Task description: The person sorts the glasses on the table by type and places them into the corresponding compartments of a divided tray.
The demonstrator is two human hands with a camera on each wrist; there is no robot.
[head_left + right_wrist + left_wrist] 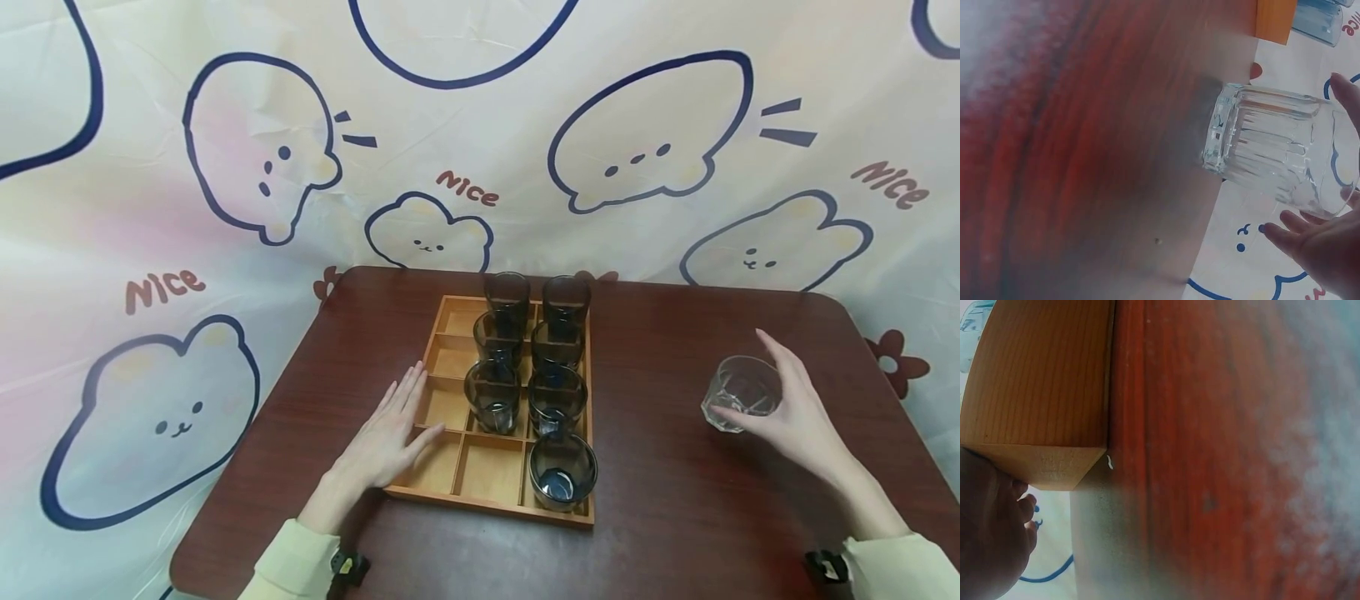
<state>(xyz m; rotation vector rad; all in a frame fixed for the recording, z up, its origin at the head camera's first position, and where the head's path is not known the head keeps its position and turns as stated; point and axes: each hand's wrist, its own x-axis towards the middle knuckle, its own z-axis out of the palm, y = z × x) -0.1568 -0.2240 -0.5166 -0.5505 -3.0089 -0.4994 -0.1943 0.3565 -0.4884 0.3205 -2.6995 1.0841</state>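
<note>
My left hand lies with straight fingers along the left edge of a wooden compartment tray; its thumb reaches over a front-left compartment. Several dark tinted glasses stand upright in the tray's middle and right columns. To the right of the tray, a clear glass with a thick faceted base is upright at the tabletop. My right hand is spread around it, thumb in front and fingers behind. The right wrist view shows the clear glass beside the uncurled fingers; whether they touch it I cannot tell.
A dark reddish-brown table bears the tray and the clear glass. Behind it and at the sides hangs a pale cloth printed with cartoon bears. In the left wrist view the tray's wooden side wall is close to the camera.
</note>
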